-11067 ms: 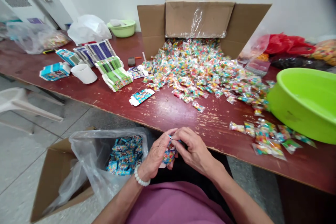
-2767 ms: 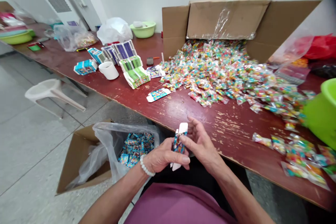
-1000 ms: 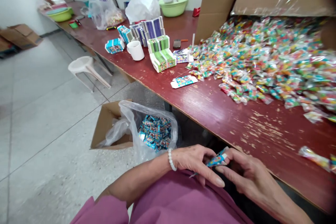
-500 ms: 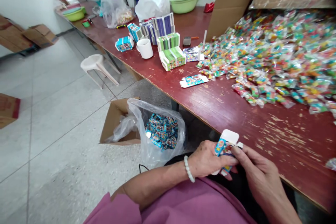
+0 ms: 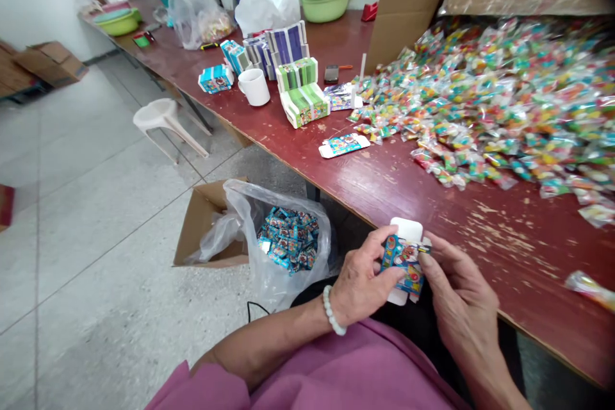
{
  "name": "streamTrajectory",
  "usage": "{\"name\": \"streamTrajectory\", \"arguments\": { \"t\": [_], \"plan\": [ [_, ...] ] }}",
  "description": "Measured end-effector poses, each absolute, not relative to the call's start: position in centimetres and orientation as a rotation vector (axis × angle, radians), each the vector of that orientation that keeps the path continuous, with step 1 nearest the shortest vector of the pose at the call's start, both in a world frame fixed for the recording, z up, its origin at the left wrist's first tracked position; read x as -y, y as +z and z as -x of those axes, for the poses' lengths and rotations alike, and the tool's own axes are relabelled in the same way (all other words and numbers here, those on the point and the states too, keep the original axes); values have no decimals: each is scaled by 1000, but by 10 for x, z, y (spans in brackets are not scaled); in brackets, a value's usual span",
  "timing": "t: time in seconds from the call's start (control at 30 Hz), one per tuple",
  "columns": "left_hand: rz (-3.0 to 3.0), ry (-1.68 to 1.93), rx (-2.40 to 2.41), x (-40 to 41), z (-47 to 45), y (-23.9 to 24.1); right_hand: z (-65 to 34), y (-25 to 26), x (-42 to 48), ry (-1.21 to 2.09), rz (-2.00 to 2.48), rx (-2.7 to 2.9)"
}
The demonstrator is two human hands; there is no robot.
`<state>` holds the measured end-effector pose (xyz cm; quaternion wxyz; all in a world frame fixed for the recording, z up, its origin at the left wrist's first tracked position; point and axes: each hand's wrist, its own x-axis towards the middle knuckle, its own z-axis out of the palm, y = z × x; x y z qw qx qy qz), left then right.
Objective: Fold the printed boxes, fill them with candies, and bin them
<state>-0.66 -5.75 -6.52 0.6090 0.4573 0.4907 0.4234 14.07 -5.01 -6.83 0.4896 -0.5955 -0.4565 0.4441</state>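
Between my hands, at the table's front edge, is a small blue printed candy box (image 5: 402, 261) with its white end flaps sticking out. My left hand (image 5: 368, 275), with a pale bead bracelet at the wrist, grips its left side, thumb across the front. My right hand (image 5: 459, 288) pinches the upper right side with thumb and fingers. Below and to the left, an open clear plastic bag (image 5: 247, 237) holds many small blue boxes (image 5: 291, 237). Another blue box, flattened (image 5: 344, 145), lies on the red table (image 5: 346, 182).
A large heap of wrapped candies (image 5: 504, 109) covers the table's right side. Green box bundles (image 5: 305, 104), purple bundles (image 5: 288, 41), blue bundles (image 5: 216, 79) and a white mug (image 5: 254, 87) stand further back. A cardboard box (image 5: 202, 224) and white stool (image 5: 166, 116) are on the floor.
Both hands have lifted slightly, and the box has turned so its printed front faces me, its sides spread wider. The whole view has shifted slightly, showing more of the right side.
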Motion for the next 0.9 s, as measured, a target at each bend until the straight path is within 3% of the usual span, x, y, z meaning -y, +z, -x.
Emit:
{"name": "streamTrajectory", "arguments": {
  "t": [0.37,0.57,0.73,0.9],
  "plan": [
    [-889,903,-998,49,20,-67,-162,-82,28,1692,1357,899],
    [-1068,874,-992,42,29,-59,-150,-67,16,1605,1266,968],
    [-797,984,-950,38,27,-54,-150,-58,13,1455,1198,1280],
    [-507,676,-750,38,22,-60,-153,-57,16,1128,1156,1569]
  ]
}}
